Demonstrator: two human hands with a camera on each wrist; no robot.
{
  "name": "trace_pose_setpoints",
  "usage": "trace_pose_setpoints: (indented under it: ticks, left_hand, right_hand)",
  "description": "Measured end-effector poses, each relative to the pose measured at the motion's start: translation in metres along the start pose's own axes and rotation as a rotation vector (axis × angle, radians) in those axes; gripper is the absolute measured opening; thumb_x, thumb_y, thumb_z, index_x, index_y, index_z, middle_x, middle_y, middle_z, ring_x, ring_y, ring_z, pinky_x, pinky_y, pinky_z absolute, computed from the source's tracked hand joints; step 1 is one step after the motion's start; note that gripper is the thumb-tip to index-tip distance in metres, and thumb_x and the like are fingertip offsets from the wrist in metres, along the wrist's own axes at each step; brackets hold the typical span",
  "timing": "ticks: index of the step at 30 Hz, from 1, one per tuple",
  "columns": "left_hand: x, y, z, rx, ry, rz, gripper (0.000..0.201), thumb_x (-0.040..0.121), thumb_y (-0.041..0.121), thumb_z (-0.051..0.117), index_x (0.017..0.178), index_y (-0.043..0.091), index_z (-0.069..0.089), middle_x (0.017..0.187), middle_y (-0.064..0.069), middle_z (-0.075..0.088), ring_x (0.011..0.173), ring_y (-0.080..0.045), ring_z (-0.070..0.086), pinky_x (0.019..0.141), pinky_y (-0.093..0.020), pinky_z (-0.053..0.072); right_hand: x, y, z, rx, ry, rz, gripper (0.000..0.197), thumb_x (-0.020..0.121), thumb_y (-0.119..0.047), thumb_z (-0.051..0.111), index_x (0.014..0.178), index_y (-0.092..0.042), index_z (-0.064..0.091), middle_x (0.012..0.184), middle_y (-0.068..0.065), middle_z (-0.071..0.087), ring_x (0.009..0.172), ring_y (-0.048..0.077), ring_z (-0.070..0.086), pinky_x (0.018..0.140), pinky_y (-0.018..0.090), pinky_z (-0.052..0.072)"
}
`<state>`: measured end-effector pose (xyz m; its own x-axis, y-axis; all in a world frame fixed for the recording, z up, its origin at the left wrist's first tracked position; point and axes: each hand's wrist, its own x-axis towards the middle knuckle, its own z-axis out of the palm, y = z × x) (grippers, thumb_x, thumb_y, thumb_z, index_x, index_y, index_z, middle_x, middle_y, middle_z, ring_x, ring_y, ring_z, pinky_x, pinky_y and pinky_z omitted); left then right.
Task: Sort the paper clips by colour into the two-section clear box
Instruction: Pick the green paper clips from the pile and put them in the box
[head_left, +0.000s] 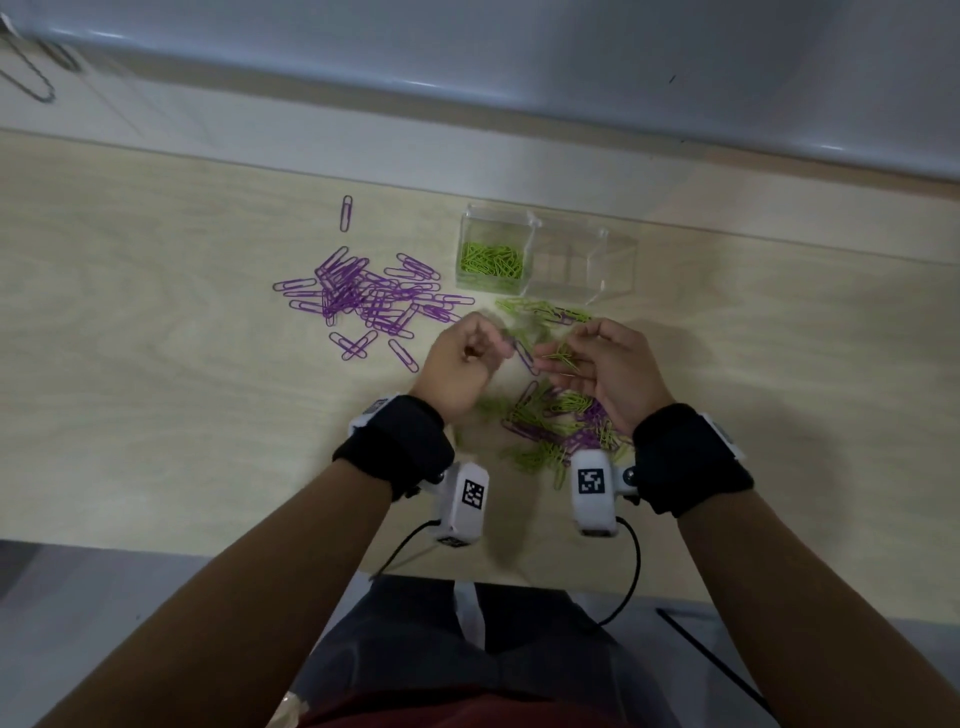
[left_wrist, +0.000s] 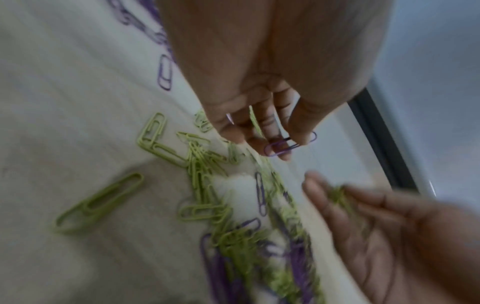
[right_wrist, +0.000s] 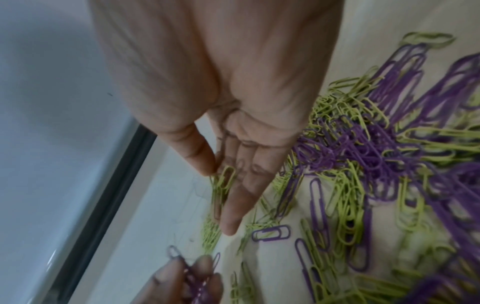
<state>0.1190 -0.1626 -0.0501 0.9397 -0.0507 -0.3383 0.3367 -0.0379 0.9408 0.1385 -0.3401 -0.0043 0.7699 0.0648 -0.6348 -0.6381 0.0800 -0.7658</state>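
My left hand (head_left: 493, 349) pinches a purple paper clip (head_left: 524, 359) between thumb and fingertips (left_wrist: 302, 135); the purple clip (left_wrist: 289, 145) shows clearly in the left wrist view. My right hand (head_left: 569, 356) holds a small bunch of green clips (head_left: 561, 357), with the thumb pressing the green clips (right_wrist: 224, 182) against the fingers. Both hands hover close together above a mixed green and purple pile (head_left: 561, 428). The clear two-section box (head_left: 605, 236) stands beyond them. Its left section holds green clips (head_left: 491, 261); its right section (head_left: 582, 267) looks empty.
A separate heap of purple clips (head_left: 363, 296) lies left of the box, with one stray purple clip (head_left: 346, 213) farther back. A few green clips (head_left: 540, 310) lie just in front of the box. The table's near edge (head_left: 208, 553) runs below my wrists.
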Motion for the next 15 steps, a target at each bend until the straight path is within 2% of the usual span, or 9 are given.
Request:
trace_pose_setpoints:
  ticks: [2, 4, 6, 7, 9, 11, 12, 13, 15]
  left_hand:
    - [-0.001, 0.005, -0.007, -0.222, 0.041, -0.060, 0.012, 0.093, 0.000, 0.050, 0.082, 0.005, 0.046, 0.063, 0.001, 0.060, 0.060, -0.013, 0.054, 0.056, -0.023, 0.039]
    - [0.001, 0.008, -0.019, -0.313, 0.124, -0.112, 0.009, 0.094, -0.002, 0.045, 0.087, 0.004, 0.045, 0.063, 0.002, 0.064, 0.057, -0.012, 0.057, 0.053, -0.025, 0.039]
    - [0.007, 0.011, -0.036, -0.352, 0.275, -0.116, 0.019, 0.093, -0.007, 0.042, 0.084, 0.010, 0.045, 0.064, -0.003, 0.063, 0.054, -0.009, 0.059, 0.050, -0.023, 0.043]
    - [0.011, 0.014, -0.045, -0.291, 0.352, -0.092, 0.021, 0.092, -0.008, 0.042, 0.084, 0.011, 0.047, 0.068, -0.007, 0.060, 0.055, -0.009, 0.059, 0.051, -0.022, 0.046]
    - [0.023, 0.016, -0.068, 0.121, 0.475, -0.010, 0.015, 0.089, 0.000, 0.049, 0.087, 0.013, 0.053, 0.076, -0.007, 0.060, 0.064, -0.014, 0.059, 0.062, -0.027, 0.049]
    - [0.031, 0.015, -0.088, 0.590, 0.497, 0.078, 0.009, 0.087, 0.009, 0.054, 0.088, 0.015, 0.060, 0.083, -0.003, 0.063, 0.077, -0.021, 0.058, 0.071, -0.028, 0.046]
    - [0.033, 0.015, -0.093, 0.765, 0.486, 0.135, 0.008, 0.085, 0.012, 0.056, 0.089, 0.015, 0.062, 0.089, -0.004, 0.064, 0.083, -0.027, 0.056, 0.075, -0.031, 0.045]
    - [0.033, 0.013, -0.094, 0.889, 0.458, 0.198, 0.009, 0.083, 0.015, 0.059, 0.090, 0.014, 0.064, 0.095, -0.007, 0.064, 0.089, -0.031, 0.054, 0.079, -0.034, 0.043]
    - [0.030, 0.011, -0.086, 0.943, 0.298, 0.313, 0.019, 0.079, 0.023, 0.065, 0.095, 0.013, 0.066, 0.102, -0.010, 0.062, 0.098, -0.034, 0.051, 0.086, -0.037, 0.041]
  right_hand:
    - [0.004, 0.003, 0.002, -0.102, 0.039, -0.028, 0.003, 0.094, -0.004, 0.051, 0.091, -0.005, 0.051, 0.092, 0.026, 0.069, 0.079, 0.037, 0.070, 0.062, 0.037, 0.058]
    - [0.008, 0.006, 0.007, -0.231, 0.070, -0.050, 0.006, 0.093, -0.001, 0.047, 0.097, -0.002, 0.052, 0.087, 0.023, 0.068, 0.073, 0.033, 0.067, 0.067, 0.046, 0.056]
    - [0.012, 0.008, 0.011, -0.337, 0.080, -0.047, 0.016, 0.093, 0.002, 0.042, 0.105, -0.001, 0.051, 0.082, 0.019, 0.065, 0.070, 0.030, 0.061, 0.063, 0.046, 0.054]
    - [0.014, 0.008, 0.014, -0.376, 0.082, -0.039, 0.019, 0.093, 0.003, 0.039, 0.106, -0.002, 0.052, 0.082, 0.018, 0.063, 0.069, 0.027, 0.058, 0.061, 0.043, 0.051]
    - [0.018, 0.011, 0.018, -0.514, 0.096, -0.040, 0.019, 0.093, 0.000, 0.038, 0.101, -0.008, 0.053, 0.085, 0.014, 0.060, 0.069, 0.023, 0.053, 0.060, 0.040, 0.049]
    - [0.022, 0.015, 0.020, -0.735, 0.079, -0.107, 0.009, 0.093, -0.012, 0.046, 0.096, -0.014, 0.054, 0.088, 0.008, 0.058, 0.071, 0.020, 0.052, 0.062, 0.038, 0.048]
    - [0.022, 0.017, 0.022, -0.828, 0.059, -0.144, 0.003, 0.093, -0.017, 0.051, 0.094, -0.015, 0.053, 0.089, 0.005, 0.057, 0.073, 0.018, 0.052, 0.064, 0.034, 0.045]
    - [0.022, 0.020, 0.024, -0.913, 0.048, -0.171, 0.007, 0.091, -0.021, 0.056, 0.092, -0.015, 0.052, 0.090, 0.002, 0.057, 0.075, 0.018, 0.053, 0.066, 0.031, 0.043]
    - [0.022, 0.026, 0.027, -1.029, 0.053, -0.210, 0.014, 0.087, -0.024, 0.062, 0.090, -0.014, 0.052, 0.087, 0.001, 0.058, 0.076, 0.019, 0.056, 0.066, 0.031, 0.044]
